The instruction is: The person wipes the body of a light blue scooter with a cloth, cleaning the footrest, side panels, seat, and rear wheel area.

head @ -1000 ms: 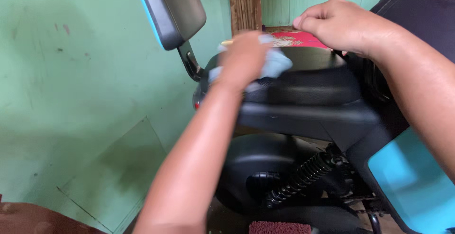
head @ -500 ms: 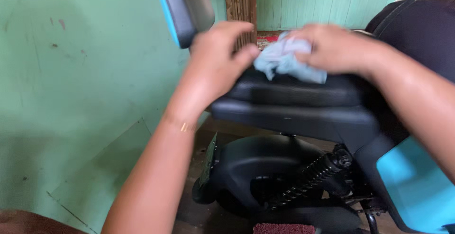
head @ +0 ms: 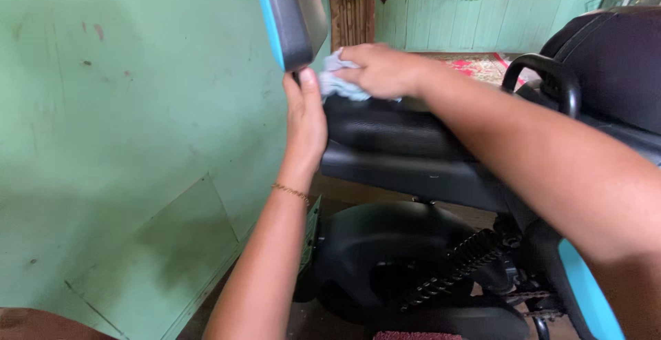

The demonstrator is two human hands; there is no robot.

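Green wall [head: 124,126] beside us, our right hand [head: 382,70] closing on a cloth [head: 337,81] (pale blue), pressing it to the seat [head: 392,130], left hand [head: 305,123] gripping the backrest [head: 292,13] stem.

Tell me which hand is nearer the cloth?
Right. The right hand presses on the light blue cloth atop the black seat; the left hand grips the backrest support just beside it.

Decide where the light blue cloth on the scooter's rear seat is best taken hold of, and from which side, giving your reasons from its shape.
Probably the bunched left part of the cloth, beside the backrest stem. There it stands crumpled in folds above the black seat, so a grip from above can pinch it. The right hand covers the rest, pressing it down; the left hand rests at the seat's rear edge.
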